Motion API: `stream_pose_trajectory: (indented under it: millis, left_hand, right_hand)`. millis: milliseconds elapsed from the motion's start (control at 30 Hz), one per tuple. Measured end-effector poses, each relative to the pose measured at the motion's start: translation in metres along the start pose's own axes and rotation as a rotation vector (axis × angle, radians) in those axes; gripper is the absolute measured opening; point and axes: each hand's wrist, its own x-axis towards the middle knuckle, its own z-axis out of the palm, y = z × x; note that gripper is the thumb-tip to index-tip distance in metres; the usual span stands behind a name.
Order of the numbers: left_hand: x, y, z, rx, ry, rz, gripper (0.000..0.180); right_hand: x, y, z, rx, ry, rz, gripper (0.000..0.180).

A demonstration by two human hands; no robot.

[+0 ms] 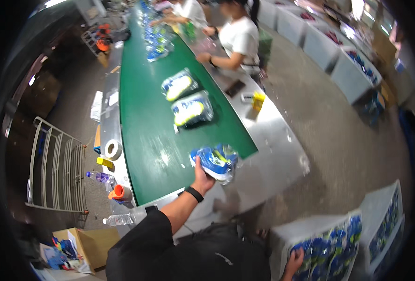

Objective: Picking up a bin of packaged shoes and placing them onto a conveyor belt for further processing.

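Note:
My left hand point(204, 181) is closed on the near end of a clear plastic bag holding blue sports shoes point(215, 162) with white soles and yellow-green trim, held above the near end of the green conveyor belt point(156, 164). Low on the right, my right hand point(295, 263) reaches into a pale bin point(282, 232) filled with rows of similar bagged shoes point(326, 250). Its fingers appear curled against one bag, partly hidden. Farther up the belt lie two more bagged pairs, a nearer pair point(191, 111) and a farther pair point(179, 85), with yellow soles showing.
Two people in white tops work along the belt's right side. A metal ledge point(282, 140) there carries a yellow object point(258, 101) and a dark phone-like slab point(235, 88). Along the left edge stand a tape roll point(113, 149) and bottles. A metal rack point(57, 166) is at left.

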Motion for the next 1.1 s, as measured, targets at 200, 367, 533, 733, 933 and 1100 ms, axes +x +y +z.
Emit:
stream_pose_trajectory:
  millis: [200,367,533,733,933,1100]
  left_hand:
    - [-0.053,-0.031,0.046,-0.038,-0.265,-0.363,0.082]
    - [-0.088,-0.075,0.080,-0.066,-0.305,-0.575,0.077]
    - [-0.131,-0.086,0.066,-0.055,-0.386,-0.709,0.076]
    - [-0.186,-0.110,0.049,0.038,-0.444,-0.555,0.074]
    - [-0.282,-0.124,0.002,-0.082,-0.296,-0.373,0.071]
    - [-0.332,-0.118,-0.014,-0.091,-0.125,-0.252,0.068]
  right_hand:
    - [0.033,-0.183,0.050,0.191,-0.185,-0.022,0.037]
    - [0.045,-0.289,0.089,0.700,-0.594,0.035,0.057]
    - [0.016,-0.291,0.120,1.000,-0.757,0.175,0.067]
    - [-0.008,-0.239,0.094,0.973,-0.847,0.299,0.047]
    - [-0.029,-0.218,0.092,0.788,-1.156,0.373,0.058]
    - [-0.043,-0.207,0.111,0.698,-1.368,0.463,0.056]
